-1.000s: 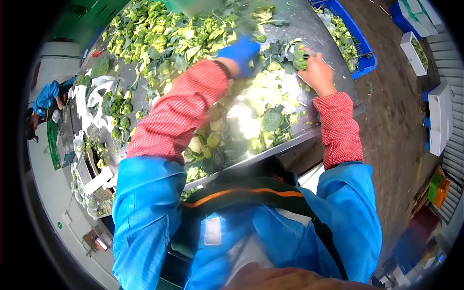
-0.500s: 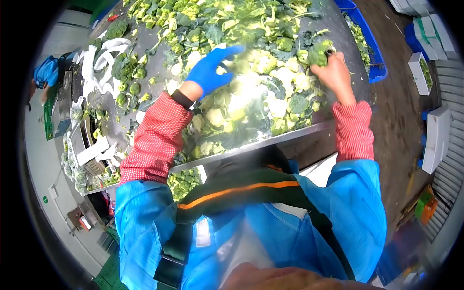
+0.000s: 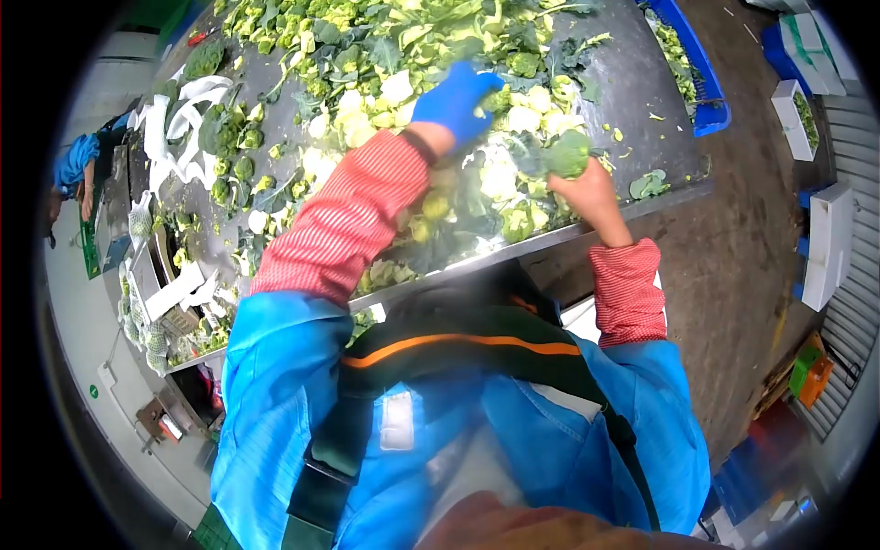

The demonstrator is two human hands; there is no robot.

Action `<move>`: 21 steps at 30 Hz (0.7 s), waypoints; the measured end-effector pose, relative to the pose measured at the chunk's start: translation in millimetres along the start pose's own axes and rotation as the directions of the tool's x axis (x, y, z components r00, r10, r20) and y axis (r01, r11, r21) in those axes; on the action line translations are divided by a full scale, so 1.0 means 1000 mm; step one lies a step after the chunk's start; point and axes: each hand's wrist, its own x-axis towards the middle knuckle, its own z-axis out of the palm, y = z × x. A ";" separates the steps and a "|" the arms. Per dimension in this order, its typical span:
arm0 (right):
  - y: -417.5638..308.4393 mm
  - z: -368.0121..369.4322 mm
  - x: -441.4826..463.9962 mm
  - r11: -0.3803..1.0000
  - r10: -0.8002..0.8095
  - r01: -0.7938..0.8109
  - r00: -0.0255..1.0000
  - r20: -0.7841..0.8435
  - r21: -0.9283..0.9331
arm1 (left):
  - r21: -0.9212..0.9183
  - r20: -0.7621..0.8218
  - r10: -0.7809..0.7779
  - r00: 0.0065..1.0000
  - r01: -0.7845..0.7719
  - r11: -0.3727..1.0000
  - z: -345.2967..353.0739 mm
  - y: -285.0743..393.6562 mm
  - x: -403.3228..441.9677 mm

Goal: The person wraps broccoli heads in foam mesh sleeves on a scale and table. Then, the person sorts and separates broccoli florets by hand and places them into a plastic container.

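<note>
My left hand [image 3: 456, 105], in a blue glove, reaches into the pile of cut florets [image 3: 353, 119] on the metal table [image 3: 632, 78]. Its fingers point right among pale pieces, and its grip cannot be made out. My bare right hand [image 3: 589, 194] is closed around a green broccoli head [image 3: 568, 154] near the table's front edge, with the thumb toward the pile. A small green floret piece [image 3: 650, 184] lies to the right of that hand. Bright glare hides part of the pile between my hands.
A blue crate [image 3: 710, 101] of greens stands beyond the table's right edge. White foam netting [image 3: 174, 137] and loose broccoli [image 3: 218, 131] lie at the left. Another person [image 3: 77, 170] is at the far left. White boxes [image 3: 828, 243] stand on the right-hand floor.
My left hand has moved right and up, deeper among the florets. My right hand has come down and left with the broccoli head. A small green piece now shows at the table's front right.
</note>
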 end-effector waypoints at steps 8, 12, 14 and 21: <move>0.011 -0.007 -0.006 0.656 0.086 -0.180 0.983 0.165 0.733 | -0.885 0.331 -0.045 0.942 0.327 0.330 0.067 0.029 -0.076; -0.028 -0.004 -0.024 0.632 0.006 -0.132 0.986 0.165 0.764 | -0.925 0.307 0.031 0.951 0.291 0.243 0.047 0.055 -0.087; -0.061 0.005 -0.035 0.668 -0.053 -0.095 0.983 0.174 0.738 | -0.965 0.186 0.093 0.978 0.164 0.205 0.005 0.054 -0.111; -0.180 0.152 -0.096 0.678 -0.443 0.051 0.824 0.353 0.733 | -0.928 0.062 -0.118 0.991 0.101 0.359 -0.109 -0.017 -0.300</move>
